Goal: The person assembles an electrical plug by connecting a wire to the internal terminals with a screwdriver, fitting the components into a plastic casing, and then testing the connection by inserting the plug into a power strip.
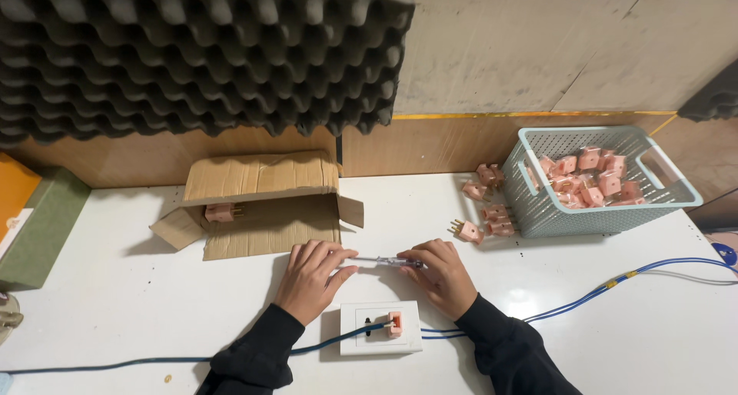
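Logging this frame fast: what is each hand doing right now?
Left hand: closed on one end of the tester screwdriver.
Right hand: closed on its other end.

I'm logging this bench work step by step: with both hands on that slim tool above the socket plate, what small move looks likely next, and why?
Probably bringing the tester screwdriver down to the pink plug seated in the white socket plate. The left hand and right hand each hold one end of it flat, just above the plate, and that plug sits nearest. This is only a judgement.
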